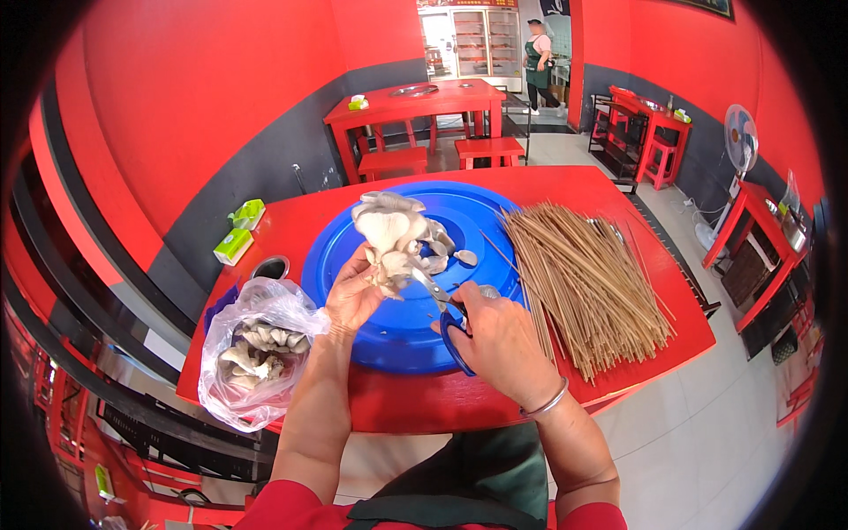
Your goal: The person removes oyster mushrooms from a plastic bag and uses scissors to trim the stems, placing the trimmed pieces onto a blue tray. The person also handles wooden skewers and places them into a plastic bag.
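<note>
My left hand holds a cluster of oyster mushrooms above a round blue plastic lid or tray. In my right hand is a pair of scissors with blue handles, its blades against the lower right side of the cluster. Several cut mushroom pieces lie on the blue plastic, partly behind the cluster. At the left, more oyster mushrooms sit in an open clear plastic bag. A large pile of thin wooden skewers lies to the right, some reaching the blue rim.
Everything stands on a red table. Two green tissue packs and a dark round bowl are at its left side. Beyond are another red table, red stools, a standing fan and a person in an apron.
</note>
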A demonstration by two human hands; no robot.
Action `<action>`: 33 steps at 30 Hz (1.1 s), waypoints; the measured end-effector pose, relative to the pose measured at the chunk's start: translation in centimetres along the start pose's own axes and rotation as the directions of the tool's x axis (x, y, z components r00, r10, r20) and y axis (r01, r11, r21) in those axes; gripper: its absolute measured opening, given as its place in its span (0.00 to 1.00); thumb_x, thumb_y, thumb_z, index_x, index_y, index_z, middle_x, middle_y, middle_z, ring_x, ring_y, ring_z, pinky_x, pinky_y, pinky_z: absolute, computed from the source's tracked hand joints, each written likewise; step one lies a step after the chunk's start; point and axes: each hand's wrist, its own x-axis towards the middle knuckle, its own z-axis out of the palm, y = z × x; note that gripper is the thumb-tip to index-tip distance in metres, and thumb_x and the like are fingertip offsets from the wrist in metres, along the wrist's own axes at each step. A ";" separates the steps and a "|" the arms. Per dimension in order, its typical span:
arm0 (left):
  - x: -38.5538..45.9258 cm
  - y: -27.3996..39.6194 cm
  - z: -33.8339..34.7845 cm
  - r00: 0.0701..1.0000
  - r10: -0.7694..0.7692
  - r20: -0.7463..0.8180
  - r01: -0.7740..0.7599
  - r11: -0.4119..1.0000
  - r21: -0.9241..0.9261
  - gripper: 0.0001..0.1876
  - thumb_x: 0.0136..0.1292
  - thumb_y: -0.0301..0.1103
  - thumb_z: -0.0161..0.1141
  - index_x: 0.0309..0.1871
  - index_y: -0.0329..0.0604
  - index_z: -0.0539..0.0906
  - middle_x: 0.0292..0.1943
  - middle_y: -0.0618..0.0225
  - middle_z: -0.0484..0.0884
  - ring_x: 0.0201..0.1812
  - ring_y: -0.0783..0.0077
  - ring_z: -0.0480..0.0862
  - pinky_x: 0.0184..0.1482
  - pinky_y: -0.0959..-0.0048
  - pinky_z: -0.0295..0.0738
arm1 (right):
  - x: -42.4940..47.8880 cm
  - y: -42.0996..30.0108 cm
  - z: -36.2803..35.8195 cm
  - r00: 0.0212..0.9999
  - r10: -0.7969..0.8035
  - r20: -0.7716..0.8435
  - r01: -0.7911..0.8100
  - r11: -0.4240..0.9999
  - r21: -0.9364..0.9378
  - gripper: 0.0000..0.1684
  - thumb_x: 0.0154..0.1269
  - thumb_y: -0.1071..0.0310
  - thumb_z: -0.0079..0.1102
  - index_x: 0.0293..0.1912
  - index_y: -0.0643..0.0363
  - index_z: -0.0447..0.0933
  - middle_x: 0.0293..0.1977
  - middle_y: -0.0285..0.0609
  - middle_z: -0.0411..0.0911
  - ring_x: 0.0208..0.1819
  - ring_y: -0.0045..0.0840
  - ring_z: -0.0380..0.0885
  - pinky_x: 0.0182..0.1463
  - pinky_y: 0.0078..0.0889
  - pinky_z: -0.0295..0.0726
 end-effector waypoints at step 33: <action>1.1 -1.0 1.2 0.914 0.255 -0.315 -0.096 0.891 0.443 0.18 0.71 0.23 0.60 0.62 0.41 0.73 0.57 0.62 0.79 0.57 0.71 0.79 0.59 0.72 0.75 | 0.2 0.8 2.0 0.994 0.096 -0.056 -0.093 0.994 0.052 0.20 0.62 0.64 0.74 0.44 0.64 0.73 0.23 0.52 0.78 0.26 0.48 0.81 0.30 0.45 0.76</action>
